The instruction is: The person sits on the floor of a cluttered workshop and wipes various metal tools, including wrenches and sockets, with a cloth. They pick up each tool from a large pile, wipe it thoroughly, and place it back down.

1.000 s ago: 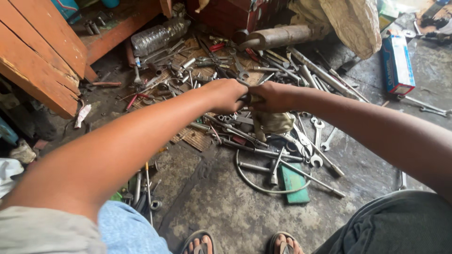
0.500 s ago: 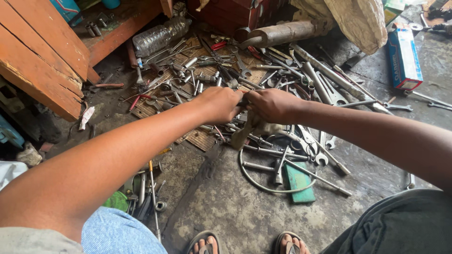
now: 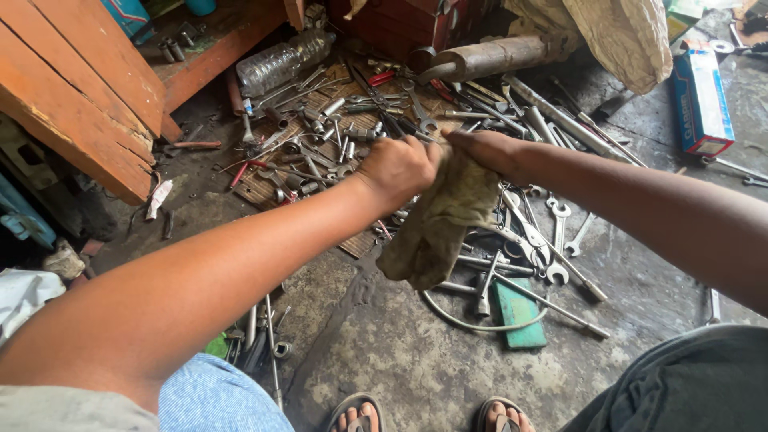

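Note:
My left hand and my right hand are stretched out over a heap of metal tools on the floor. Between them hangs a dirty olive-brown rag, gripped at its top edge by both hands and drooping down toward me. The left hand's fingers are closed on the rag's upper left part, and whether a tool is wrapped inside cannot be seen. The right hand pinches the rag's upper right corner. Under the rag lie several spanners.
Spanners, sockets and rods are strewn over the concrete floor. A plastic bottle and orange wooden boards lie at left, a metal pipe at the back, a blue box at right, a green block near my sandalled feet.
The rag, bunched between my hands before, has been pulled up and now hangs spread out. Both hands have risen slightly and drawn a little apart.

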